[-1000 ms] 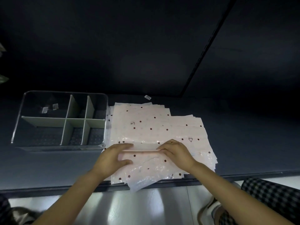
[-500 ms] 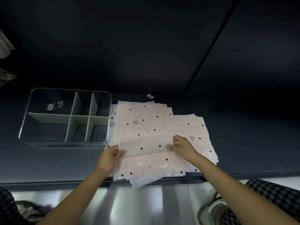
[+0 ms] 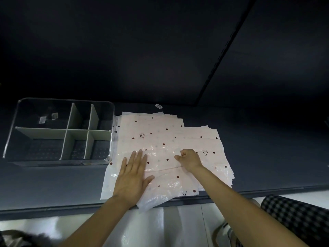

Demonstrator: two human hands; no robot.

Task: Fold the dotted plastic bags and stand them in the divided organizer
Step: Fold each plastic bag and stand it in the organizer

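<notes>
**Head view: left palm flat on top bag, right hand curled at its far edge, organizer holds no bags**

Head view, looking down at a dark table (image 3: 267,157).

- Clear divided organizer (image 3: 10,132) sits at left, its right wall just beside the bag pile. Grey dividers (image 3: 53,133) split it into six cells, three far and three near. No bags in any cell. Far-left cell shows two small pale scraps (image 3: 48,118); can't tell if they lie inside or are stuck to the wall.
- Stack of dotted plastic bags (image 3: 160,127) lies flat right of the organizer, fanned out, near edge hanging over the table edge.
- Top bag (image 3: 163,168) lies crumpled on the near part of the stack.
- Left hand (image 3: 132,177): fingers straight and spread, palm pressed flat on the top bag's left part.
- Right hand (image 3: 189,158): fingers curled in at the bag's far edge. Looks like a pinch on the plastic, but the grip itself is hidden.
- Small white tag (image 3: 159,106) on the table beyond the stack.
</notes>
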